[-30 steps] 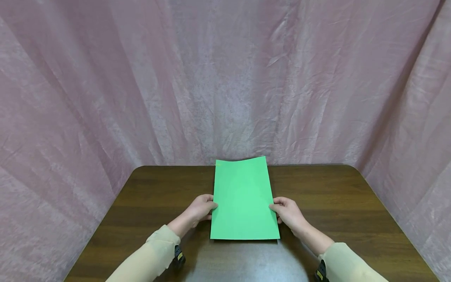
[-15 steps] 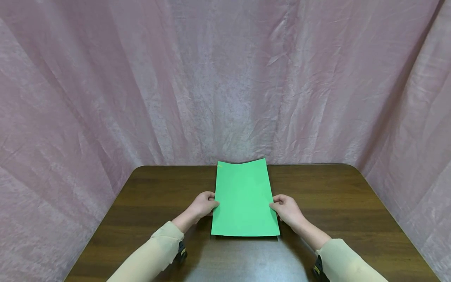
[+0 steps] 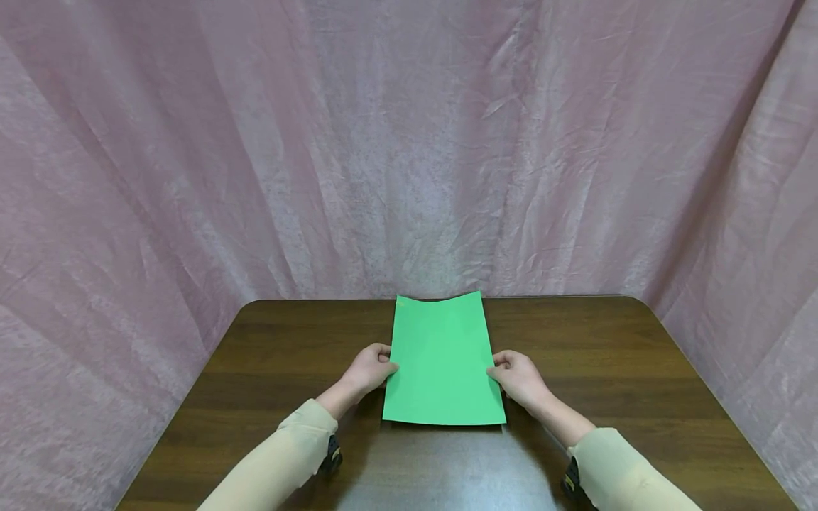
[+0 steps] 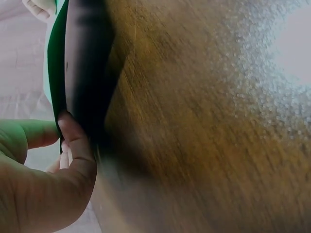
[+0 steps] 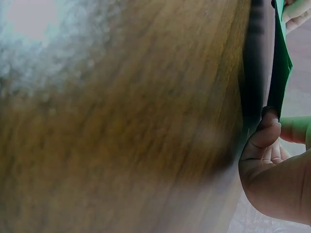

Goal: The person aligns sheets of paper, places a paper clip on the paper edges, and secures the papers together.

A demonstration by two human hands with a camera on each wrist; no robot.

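A bright green sheet of paper [image 3: 442,362] is held lengthwise in the middle of the head view, its far edge bowed down between raised corners. My left hand [image 3: 369,369] pinches its left edge, thumb on top and fingers beneath. On the opposite edge, my right hand [image 3: 520,377] pinches it the same way. The left wrist view shows the sheet [image 4: 57,73] edge-on, raised above the tabletop, with thumb and forefinger of the left hand [image 4: 48,179] meeting at it. Edge-on too in the right wrist view, the paper [image 5: 281,73] runs into the right hand's [image 5: 277,179] grip.
Below lies a dark brown wooden table [image 3: 287,355] with rounded far corners and a bright reflection near the front. A pink velvet curtain [image 3: 409,142] hangs close behind its far edge and along the sides. A dark strapped device [image 3: 331,454] shows at the left cuff.
Both hands have shifted slightly forward, still pinching the paper. Its near edge stands a little higher in the head view, and its far edge a little lower with a deeper dip.
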